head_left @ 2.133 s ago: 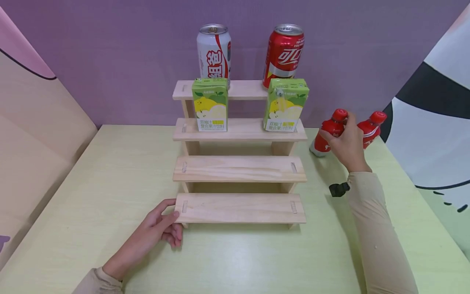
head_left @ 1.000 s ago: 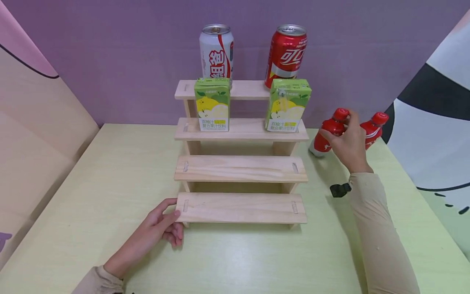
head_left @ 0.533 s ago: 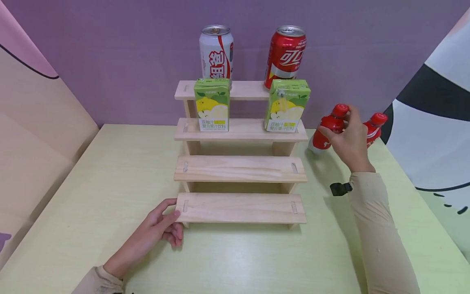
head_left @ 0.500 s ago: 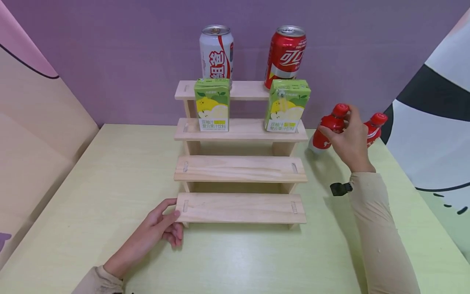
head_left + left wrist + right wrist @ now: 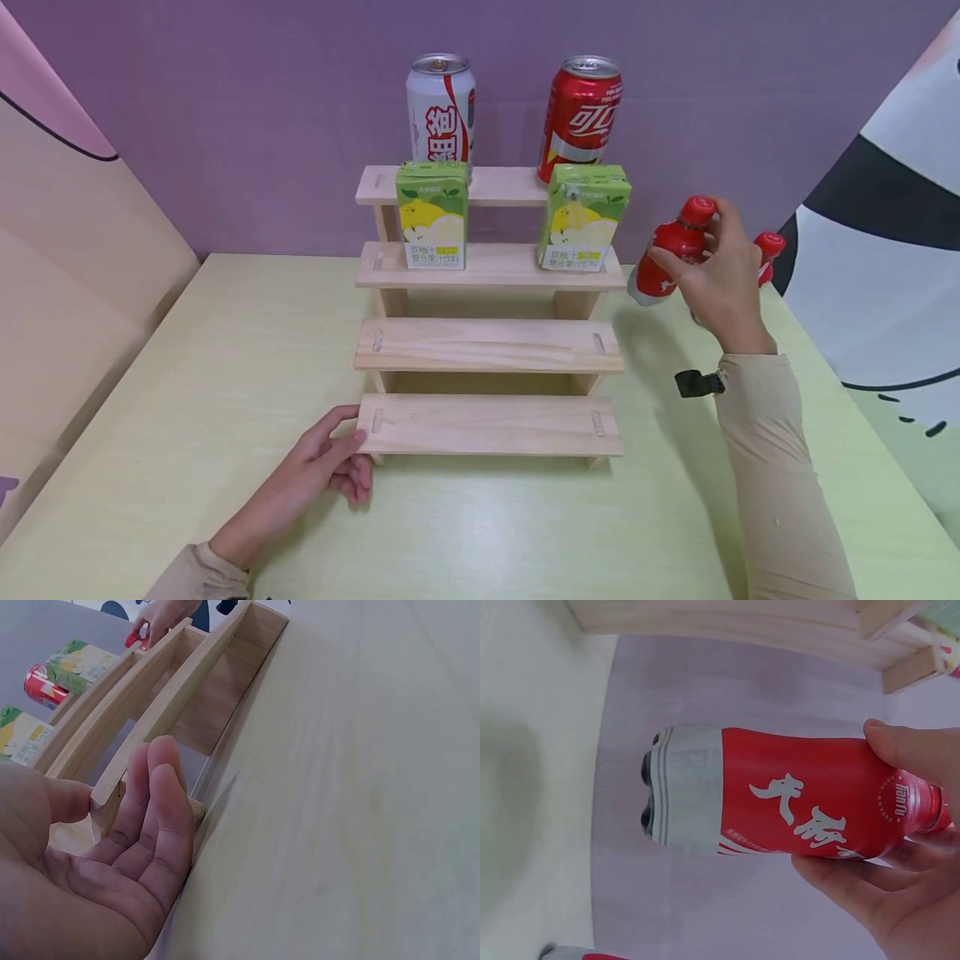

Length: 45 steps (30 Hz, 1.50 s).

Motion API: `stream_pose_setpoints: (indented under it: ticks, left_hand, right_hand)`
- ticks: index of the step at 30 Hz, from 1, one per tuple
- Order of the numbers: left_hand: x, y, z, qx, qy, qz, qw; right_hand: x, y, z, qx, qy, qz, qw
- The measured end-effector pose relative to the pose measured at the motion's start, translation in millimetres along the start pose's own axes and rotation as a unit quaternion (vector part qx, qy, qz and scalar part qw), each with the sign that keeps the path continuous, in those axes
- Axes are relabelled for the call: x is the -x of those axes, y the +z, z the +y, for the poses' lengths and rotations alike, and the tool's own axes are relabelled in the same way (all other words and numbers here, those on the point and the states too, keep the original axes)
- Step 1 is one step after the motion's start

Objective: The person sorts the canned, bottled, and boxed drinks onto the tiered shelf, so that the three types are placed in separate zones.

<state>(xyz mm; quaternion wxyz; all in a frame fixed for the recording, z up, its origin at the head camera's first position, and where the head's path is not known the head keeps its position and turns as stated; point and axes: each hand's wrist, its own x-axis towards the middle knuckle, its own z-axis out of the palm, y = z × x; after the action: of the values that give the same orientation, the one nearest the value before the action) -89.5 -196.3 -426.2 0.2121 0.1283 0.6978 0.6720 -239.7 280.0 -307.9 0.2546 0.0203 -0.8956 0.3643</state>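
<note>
At the right of the head view my right hand (image 5: pixel 726 292) holds a small red-labelled soda bottle (image 5: pixel 663 262), thumb on one side and fingers on the other. The bottle tilts, its red cap up and its clear base above the table. In the right wrist view the bottle (image 5: pixel 795 795) shows white characters on its label. My left hand (image 5: pixel 318 462) pinches the left end of the lowest board of a stepped wooden display rack (image 5: pixel 487 425). From the left wrist, the thumb lies against the board and the fingers (image 5: pixel 171 802) pass beneath its end.
On the rack's top board stand a white can (image 5: pixel 441 112) and a red can (image 5: pixel 583 117). Two green juice cartons, a left one (image 5: pixel 432 217) and a right one (image 5: pixel 587 218), occupy the board below. Another red bottle (image 5: pixel 769 247) stands partly behind my right hand.
My right hand has lifted the soda bottle off the table and shifted slightly up and right, covering more of the other bottle. The left hand stays at the rack.
</note>
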Motion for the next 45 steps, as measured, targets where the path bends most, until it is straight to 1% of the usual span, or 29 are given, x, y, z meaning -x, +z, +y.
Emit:
stream_pose_setpoints:
  ticks: [6, 9, 12, 17, 24, 30, 39, 45]
  left_hand:
    - [-1.4, -1.1, 2.7, -0.001, 0.008, -0.001, 1.0]
    - [-1.2, -0.3, 2.4, -0.002, 0.004, -0.003, 1.0]
    - [-0.1, 0.4, 1.3, -0.003, -0.001, -0.001, 1.0]
    - [0.1, 1.3, -0.4, 0.003, 0.002, 0.002, 1.0]
    - [0.4, 1.5, 0.5, 0.004, 0.002, 0.001, 1.0]
    - [0.7, 1.8, 0.4, 0.003, 0.004, 0.002, 1.0]
    - [0.6, 0.4, -1.4, 0.003, 0.006, 0.001, 1.0]
    - [0.3, 0.3, -1.7, 0.01, 0.008, -0.002, 0.9999]
  right_hand:
    - [2, -8, -16, 0.0, -0.018, 0.015, 1.0]
    - [7, -11, -20, -0.004, -0.025, 0.019, 1.0]
    - [12, -14, -23, -0.004, -0.041, 0.022, 0.999]
    - [18, -20, -30, 0.002, -0.068, 0.032, 0.997]
    - [28, -32, -43, 0.007, -0.08, 0.041, 0.996]
    - [38, -41, -54, 0.002, -0.102, 0.049, 0.994]
    - [44, -43, -67, -0.01, -0.143, 0.055, 0.988]
    - [46, -45, -71, -0.008, -0.157, 0.056, 0.986]
